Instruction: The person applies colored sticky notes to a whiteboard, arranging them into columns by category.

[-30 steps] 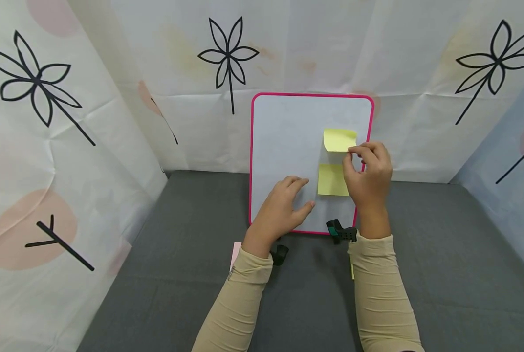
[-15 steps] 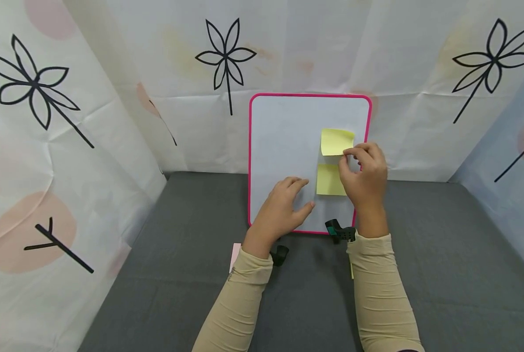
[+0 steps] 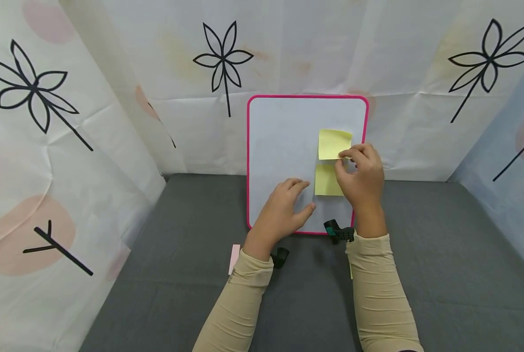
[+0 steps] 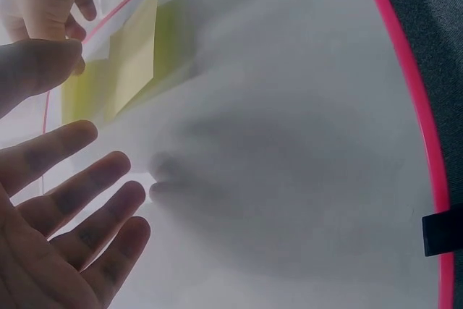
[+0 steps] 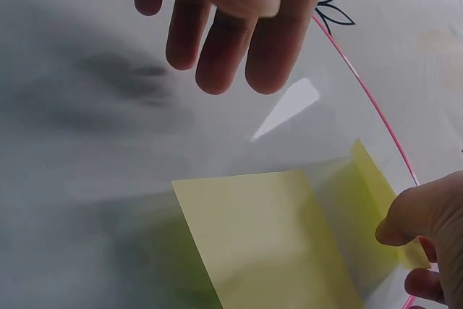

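Note:
A whiteboard point(image 3: 284, 132) with a pink rim leans against the back cloth. Two yellow sticky notes are on its right half, one above the other. The person's right hand point(image 3: 362, 176) pinches the lower right corner of the upper sticky note point(image 3: 332, 143); the right wrist view shows thumb and fingers on that note's edge point(image 5: 370, 186). Below it, the lower sticky note point(image 3: 325, 180) stands out from the board in the left wrist view, partly behind the right hand in the head view. The left hand point(image 3: 279, 208), fingers spread, hovers before the board's lower middle, holding nothing.
A pink paper strip point(image 3: 234, 259) shows beside the left sleeve on the grey table point(image 3: 191, 230). A yellow sliver point(image 3: 351, 270) peeks out by the right sleeve. Black wrist mounts point(image 3: 338, 231) hang at both wrists. A black clip point(image 4: 443, 231) sits on the board's rim.
The right hand has shifted slightly left and down with the upper note's corner, and that note's curled lower edge has come down flatter. The left hand stays nearly still; the view drifts slightly.

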`<state>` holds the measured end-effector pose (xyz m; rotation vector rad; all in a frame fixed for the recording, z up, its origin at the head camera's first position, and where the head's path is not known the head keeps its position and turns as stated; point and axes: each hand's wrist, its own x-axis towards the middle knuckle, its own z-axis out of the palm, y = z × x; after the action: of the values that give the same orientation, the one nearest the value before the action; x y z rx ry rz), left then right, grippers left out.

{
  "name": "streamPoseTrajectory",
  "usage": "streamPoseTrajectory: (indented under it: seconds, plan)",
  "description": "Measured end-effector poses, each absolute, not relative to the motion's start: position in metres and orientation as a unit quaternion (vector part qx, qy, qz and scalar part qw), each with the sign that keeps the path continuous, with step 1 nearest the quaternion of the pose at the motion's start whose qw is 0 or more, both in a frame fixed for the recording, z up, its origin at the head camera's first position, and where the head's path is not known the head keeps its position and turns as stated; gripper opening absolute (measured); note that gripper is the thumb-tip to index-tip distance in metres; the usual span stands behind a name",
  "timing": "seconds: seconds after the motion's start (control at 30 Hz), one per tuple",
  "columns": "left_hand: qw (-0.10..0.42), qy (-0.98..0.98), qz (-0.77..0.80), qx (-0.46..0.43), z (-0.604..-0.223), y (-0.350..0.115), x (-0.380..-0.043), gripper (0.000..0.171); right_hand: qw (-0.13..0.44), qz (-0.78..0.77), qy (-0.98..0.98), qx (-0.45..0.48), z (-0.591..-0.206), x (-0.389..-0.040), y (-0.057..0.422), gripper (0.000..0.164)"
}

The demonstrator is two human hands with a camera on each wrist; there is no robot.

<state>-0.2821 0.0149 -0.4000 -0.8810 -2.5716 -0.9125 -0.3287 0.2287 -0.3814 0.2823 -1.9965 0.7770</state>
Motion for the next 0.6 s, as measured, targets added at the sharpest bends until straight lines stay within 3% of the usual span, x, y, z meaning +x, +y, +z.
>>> streamPoseTrajectory:
  seconds: [0.6]
  plan:
    - [0.126,-0.892,-0.318,-0.297,-0.3997,0.0162,-0.2802,0.052,0.426,0.324,-0.838,0.102,-0.3826,-0.3251,0.2299,0.014]
